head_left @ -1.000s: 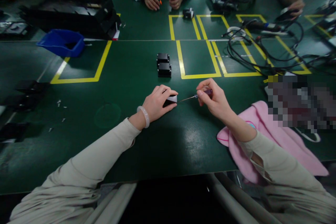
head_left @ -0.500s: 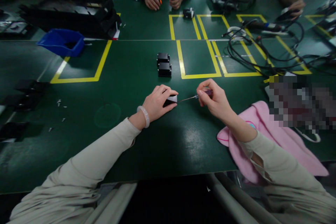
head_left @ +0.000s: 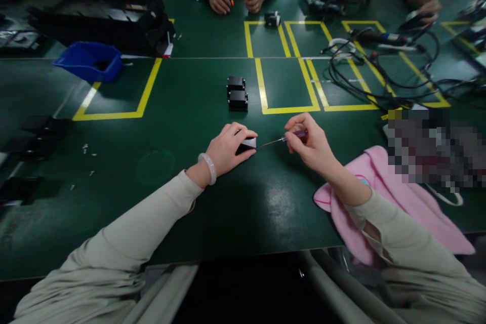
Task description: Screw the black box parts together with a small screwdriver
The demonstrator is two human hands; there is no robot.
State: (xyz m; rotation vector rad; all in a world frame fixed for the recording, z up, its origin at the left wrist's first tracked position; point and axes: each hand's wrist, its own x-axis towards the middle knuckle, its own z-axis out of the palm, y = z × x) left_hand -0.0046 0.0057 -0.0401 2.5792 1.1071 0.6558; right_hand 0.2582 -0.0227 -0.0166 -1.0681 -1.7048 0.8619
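Observation:
My left hand (head_left: 232, 146) is closed around a small black block-shaped part (head_left: 248, 144) on the green table, thumb at its near side and fingers over the top. Between the fingers and thumb of my right hand (head_left: 309, 142) is a screwdriver (head_left: 274, 142) with a dark reddish handle. Its thin shaft points left, the tip at the right end of the black part; whether it sits in a screw is too small to tell. Two similar black parts (head_left: 237, 98) stand one behind the other just beyond my left hand.
Small screws (head_left: 85, 149) lie scattered at left, near more black parts (head_left: 38, 134). A blue bin (head_left: 91, 61) stands before a long black tray (head_left: 102, 20). Cables (head_left: 379, 78) sprawl at right, and a pink cloth (head_left: 410, 212) lies under my right forearm. Co-workers' hands (head_left: 253, 0) rest across the table.
My right hand's fingers have shifted slightly on the screwdriver handle. The left hand and the black part stay where they were.

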